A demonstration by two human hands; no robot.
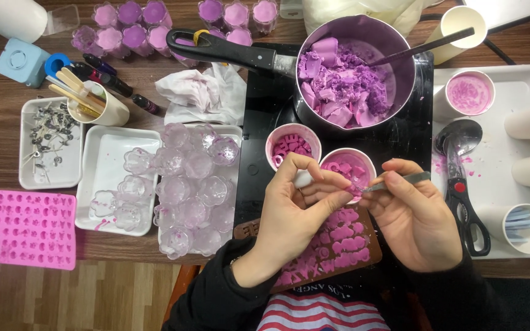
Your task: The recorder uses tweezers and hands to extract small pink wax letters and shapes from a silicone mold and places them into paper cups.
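From the head view, the left hand pinches a small pink wax piece above the brown mould; the right hand grips metal tweezers, lying crosswise, tips pointing left onto that piece.

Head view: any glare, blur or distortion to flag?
Head view: even overhead light, soft shadows; glare on the steel pan and black cooktop; left hand and right hand sharp; table edges bow slightly, wide-angle.
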